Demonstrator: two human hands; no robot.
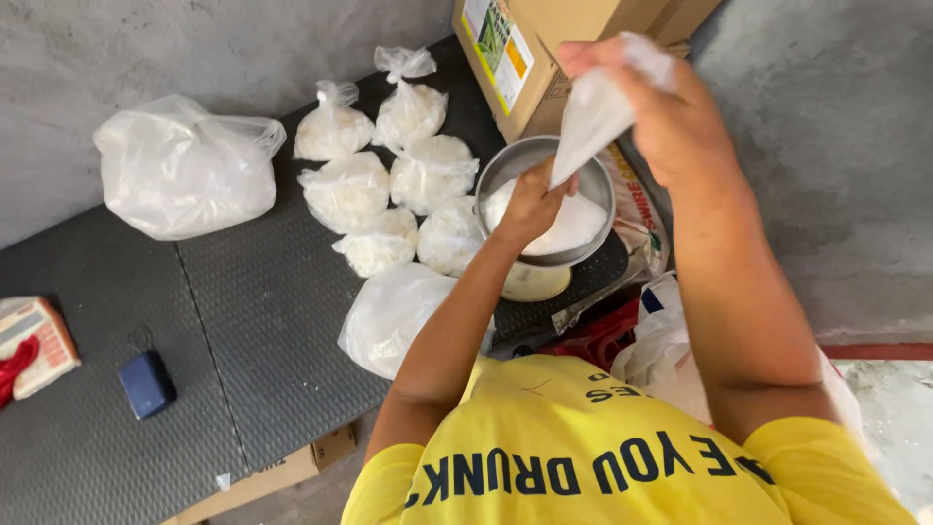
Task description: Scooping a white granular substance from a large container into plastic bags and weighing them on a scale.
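Right hand (671,117) is raised above the bowl (505,165), fingers clenched around the top of a thin clear bag (595,122) that hangs down from my grip toward the bowl. Left hand (530,204) is down at the bowl, closed on the lower end of that same bag, just over the white grain (578,224) heaped inside. So both of my hands grasp the one bag, one at each end, and it stretches slantwise between them.

That metal bowl sits on a pale round base (535,282) at the right end of a dark ribbed mat (262,321). Just left of it lie six small filled bags (389,165), knotted at the top and packed with white grain, touching one another in a cluster. A larger white bag (394,316) lies near my left forearm, and another big one (185,170) rests well apart at the far left by the grey wall (146,49).

Behind the bowl stands a cardboard box (544,49), with a printed sack (641,224) beside the bowl on the right. A small dark blue pouch (148,384) lies on the mat near the left edge, and a red-and-white carton (34,345) is beside it. My yellow shirt (603,457) fills the bottom of the view.
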